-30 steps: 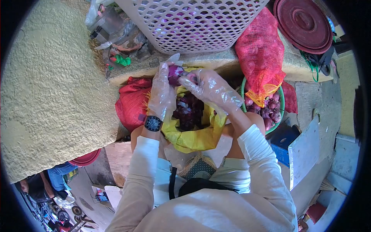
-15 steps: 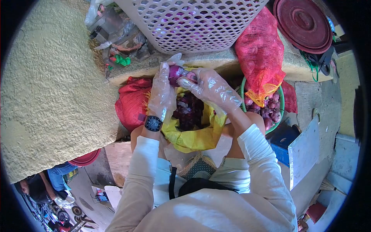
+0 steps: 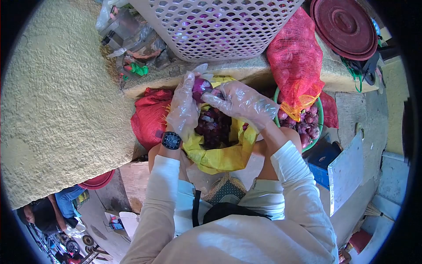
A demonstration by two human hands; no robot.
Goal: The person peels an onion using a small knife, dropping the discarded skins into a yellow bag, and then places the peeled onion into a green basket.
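Observation:
In a clear plastic glove, my left hand (image 3: 183,105) is closed around a purple-red onion (image 3: 201,89). My right hand (image 3: 245,101), gloved the same way, is pinched at the onion's right side. Something small and purplish shows between its fingers, too hidden to name. Both hands are above a yellow bag (image 3: 222,159) with its mouth folded open between my knees. Dark purple onion skins (image 3: 214,127) lie inside it. A black watch (image 3: 171,140) is on my left wrist.
A white perforated basket (image 3: 206,48) with onions stands ahead on a ledge. A red mesh sack (image 3: 294,53) leans over a green-rimmed basin (image 3: 322,119) of onions. Another red sack (image 3: 147,114) lies at left. Further right are a blue box (image 3: 320,169) and maroon lid (image 3: 345,26).
The onion has turned slightly in my left hand, and that wrist has shifted a little left. My right fingers have moved slightly down along the onion's side.

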